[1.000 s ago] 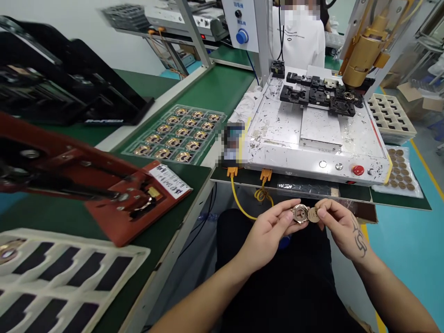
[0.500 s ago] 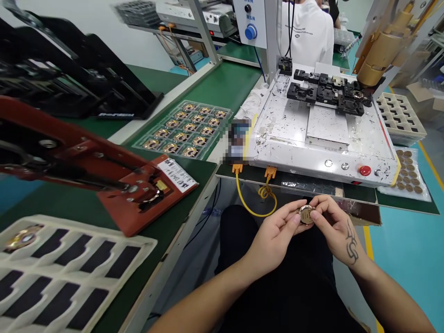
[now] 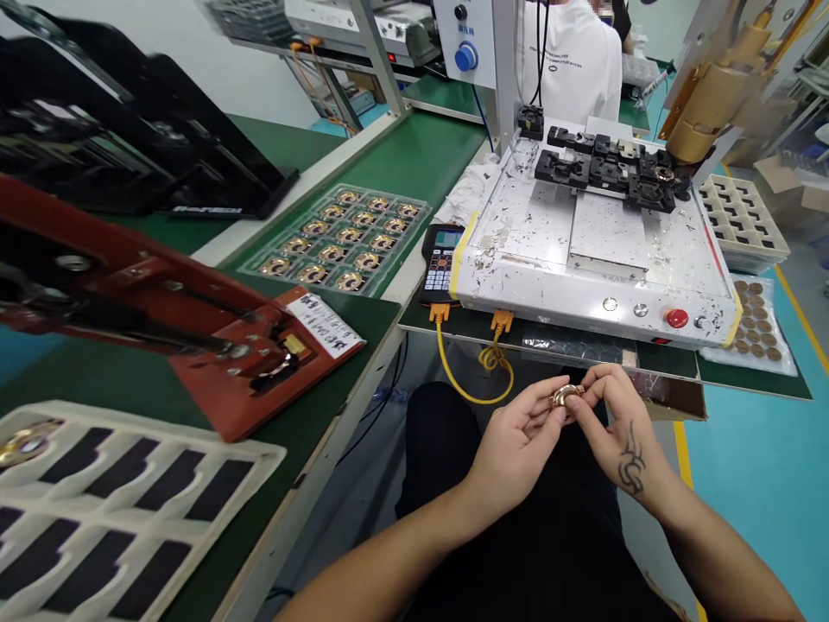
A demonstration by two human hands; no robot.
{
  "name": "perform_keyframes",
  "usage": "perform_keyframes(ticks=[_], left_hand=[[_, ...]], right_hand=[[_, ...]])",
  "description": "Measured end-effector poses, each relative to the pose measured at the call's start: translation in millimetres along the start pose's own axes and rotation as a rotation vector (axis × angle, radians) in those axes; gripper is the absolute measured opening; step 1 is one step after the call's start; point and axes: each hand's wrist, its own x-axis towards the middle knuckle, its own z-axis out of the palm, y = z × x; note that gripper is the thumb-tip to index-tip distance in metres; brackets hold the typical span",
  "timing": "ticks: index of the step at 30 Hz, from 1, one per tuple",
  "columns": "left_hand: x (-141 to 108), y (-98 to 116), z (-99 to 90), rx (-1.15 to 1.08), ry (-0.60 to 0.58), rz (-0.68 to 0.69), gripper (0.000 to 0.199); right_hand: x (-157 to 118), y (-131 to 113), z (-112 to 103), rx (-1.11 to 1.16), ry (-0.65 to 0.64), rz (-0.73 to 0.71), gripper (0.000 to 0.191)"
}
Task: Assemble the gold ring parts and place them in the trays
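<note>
Between both hands, above my lap, is a small round gold watch case [image 3: 565, 396]. My left hand [image 3: 522, 432] pinches its left side between thumb and fingers. My right hand [image 3: 612, 415] grips the right side, its thumb lying on the case. The case is tilted, and the fingertips partly cover it. In front of the hands stands a white machine [image 3: 531, 268] with black fixtures [image 3: 605, 173] on top.
On the left are a red press [image 3: 259, 371] and a cream tray [image 3: 259, 449] with dark compartments. A clear tray of gold cases [image 3: 350, 233] lies on the green bench. A handheld controller [image 3: 442, 263] sits beside the machine. A person in white [image 3: 573, 60] is behind it.
The watch case has been tilted in my fingers; its flat round face showed before, and now its rim and side show more. The view has shifted slightly.
</note>
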Motion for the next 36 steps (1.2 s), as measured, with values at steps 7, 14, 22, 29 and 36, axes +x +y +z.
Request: perform_keyframes(ticks=[7, 14, 22, 29, 36], left_hand=[[6, 16, -16.9, 0.188, -0.091, 0.036, 0.041], [6, 28, -24.3, 0.171, 0.060, 0.057, 0.030], [-6, 40, -28.2, 0.432, 0.139, 0.164, 0.023], [-12, 61, -39.8, 0.474, 0.142, 0.110, 0.017], [-33, 108, -57.5, 0.706, 0.156, 0.175, 0.020]], right_hand=[[12, 2, -3, 0.017, -0.176, -0.112, 0.015], [23, -5, 12, 0.456, -0.167, 0.253, 0.026], [20, -8, 33, 0.519, -0.193, 0.229, 0.031], [44, -15, 22, 0.210, -0.434, -0.251, 0.040], [83, -32, 29, 0.008, -0.544, -0.674, 0.051]])
